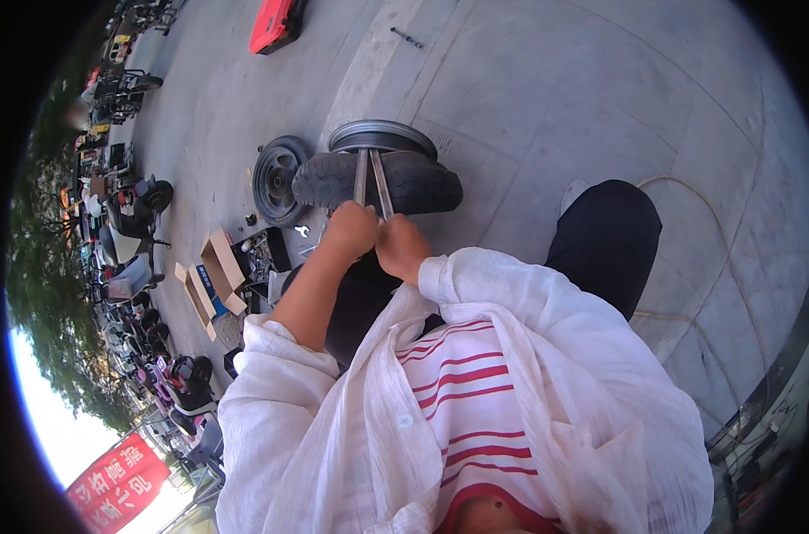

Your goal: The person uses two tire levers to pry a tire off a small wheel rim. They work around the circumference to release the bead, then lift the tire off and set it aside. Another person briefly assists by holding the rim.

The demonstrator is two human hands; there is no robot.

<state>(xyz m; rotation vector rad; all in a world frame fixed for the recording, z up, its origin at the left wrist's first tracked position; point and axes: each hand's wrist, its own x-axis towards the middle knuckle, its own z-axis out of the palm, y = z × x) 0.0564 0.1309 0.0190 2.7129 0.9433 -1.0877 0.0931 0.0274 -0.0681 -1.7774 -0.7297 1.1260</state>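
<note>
Leftmost, a row of parked scooters [139,206] lines the left edge of the concrete pavement [547,98]. Next come an open cardboard box [226,260] and, just beside it, an open tool case [262,254] holding small metal pieces. A red case [273,28] lies at the far edge of the visible pavement. Then a dark spoked wheel [278,178] lies near a silver spanner [302,230]; right of it, a black tyre [418,184] rests before the person, a metal rim [391,141] showing along its far side. The left hand [351,231] is clamped round a left lever [361,178], the right hand [402,246] round a right lever [381,185]; the fists sit side by side, both flat bars reaching across the tyre to the rim. Farther right, a thin pale cord [707,201] curves near the pavement's right edge.
</note>
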